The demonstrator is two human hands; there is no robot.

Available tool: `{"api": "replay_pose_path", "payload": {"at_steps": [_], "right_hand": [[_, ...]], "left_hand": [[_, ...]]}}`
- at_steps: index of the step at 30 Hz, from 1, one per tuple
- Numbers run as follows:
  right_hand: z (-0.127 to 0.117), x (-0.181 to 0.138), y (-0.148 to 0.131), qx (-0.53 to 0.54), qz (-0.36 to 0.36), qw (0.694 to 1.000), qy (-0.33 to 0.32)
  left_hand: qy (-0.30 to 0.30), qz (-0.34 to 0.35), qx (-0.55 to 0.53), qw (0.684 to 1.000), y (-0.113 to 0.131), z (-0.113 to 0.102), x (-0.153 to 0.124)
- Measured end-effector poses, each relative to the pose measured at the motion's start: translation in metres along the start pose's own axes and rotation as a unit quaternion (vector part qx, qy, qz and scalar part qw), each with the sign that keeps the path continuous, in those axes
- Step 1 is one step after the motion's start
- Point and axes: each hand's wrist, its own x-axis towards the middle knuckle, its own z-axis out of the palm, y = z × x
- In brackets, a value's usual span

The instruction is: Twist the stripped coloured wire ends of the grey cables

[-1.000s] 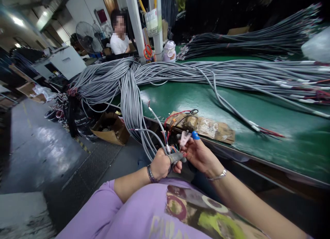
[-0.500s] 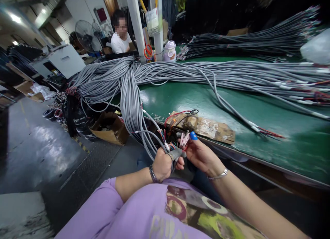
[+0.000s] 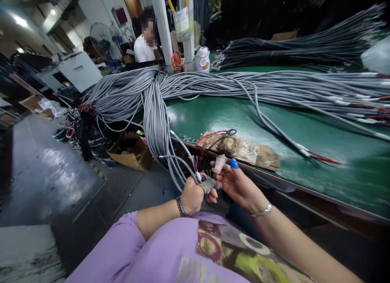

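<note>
Head view looks down over a lilac sleeve to two bare hands held close together in front of the edge of a green table [image 3: 274,124]. Left hand [image 3: 191,197] is closed in a fist, its grip clamped on the end of a grey cable [image 3: 178,160] that rises from the fist and curves back up to the table edge. Coloured wires [image 3: 204,174] fan out of the stripped end just above the fist, red, orange and blue among them. A grey cover sits over one finger of this hand, and a dark watch is on the wrist.

Right hand [image 3: 240,187] is just beside the left, touching it at the thumb. Its grip is closed on a small pale tool [image 3: 218,163], pinched between thumb and fingers, with the tip close to the wires; the blur hides what kind of tool it is. A blue cap [image 3: 234,163] covers one fingertip, and a thin silver bracelet lies on the wrist.

On the table just beyond the hands lies a worn brown board [image 3: 243,149] with red and black wire looped on it. Behind it a thick bundle of grey cables [image 3: 213,85] runs across the table and hangs over its left end toward the floor, above a cardboard box [image 3: 129,151]. Farther back stand a white post, a fan [image 3: 103,41] and a seated person in a white shirt [image 3: 143,49].
</note>
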Motion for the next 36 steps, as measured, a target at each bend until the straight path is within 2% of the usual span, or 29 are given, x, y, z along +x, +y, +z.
{"api": "replay_pose_path", "payload": {"at_steps": [6, 15, 18, 21, 24, 26, 28, 33, 36], "right_hand": [[-0.001, -0.001, -0.01, -0.021, 0.009, 1.0, -0.01], [0.0, -0.001, -0.01, -0.062, 0.002, 0.998, 0.0], [0.002, -0.01, -0.008, -0.125, 0.006, 0.992, -0.016], [0.01, -0.022, -0.005, -0.208, -0.038, 0.977, -0.016], [0.021, -0.03, -0.003, -0.245, -0.077, 0.966, -0.025], [0.024, -0.031, -0.003, -0.263, -0.078, 0.961, -0.044], [0.023, -0.03, -0.003, -0.284, -0.074, 0.954, -0.053], [0.014, -0.023, 0.0, -0.301, -0.104, 0.948, 0.013], [0.013, -0.023, 0.003, -0.284, -0.104, 0.953, 0.026]], "left_hand": [[-0.022, 0.014, 0.002, 1.0, -0.001, -0.005, -0.006], [-0.002, 0.011, -0.019, 1.0, 0.005, -0.005, -0.001], [0.003, 0.018, -0.01, 1.0, -0.001, -0.007, 0.001], [-0.001, 0.031, 0.008, 0.999, -0.007, -0.01, 0.003], [-0.046, 0.024, 0.071, 0.996, -0.005, -0.012, 0.003], [-0.096, -0.005, 0.119, 0.988, -0.001, -0.012, 0.002], [-0.119, -0.029, 0.142, 0.982, 0.002, -0.012, 0.001], [-0.086, -0.012, 0.112, 0.99, -0.002, -0.015, 0.001], [-0.065, 0.002, 0.09, 0.994, -0.006, -0.015, 0.002]]}}
